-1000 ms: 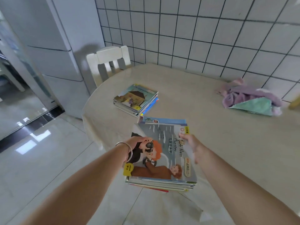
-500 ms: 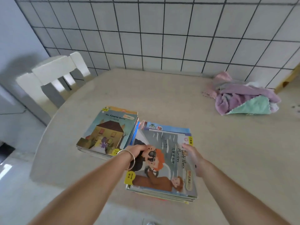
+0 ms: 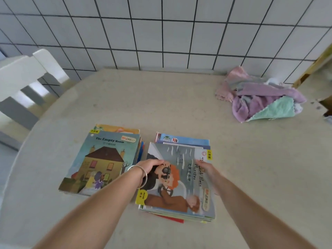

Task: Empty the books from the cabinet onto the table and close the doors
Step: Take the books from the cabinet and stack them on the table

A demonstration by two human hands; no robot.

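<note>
I see my left hand (image 3: 152,165) curled over the left edge of the right book stack (image 3: 179,186), and my right hand (image 3: 206,169) gripping its right edge. The stack lies on the table (image 3: 161,105), just beside the left book stack (image 3: 102,162), with a narrow gap between them. Bare tabletop stretches beyond both stacks to the tiled wall (image 3: 161,33). A heap of cloths (image 3: 260,99) sits well apart at the far right, a white chair (image 3: 23,72) off the left rim.
</note>
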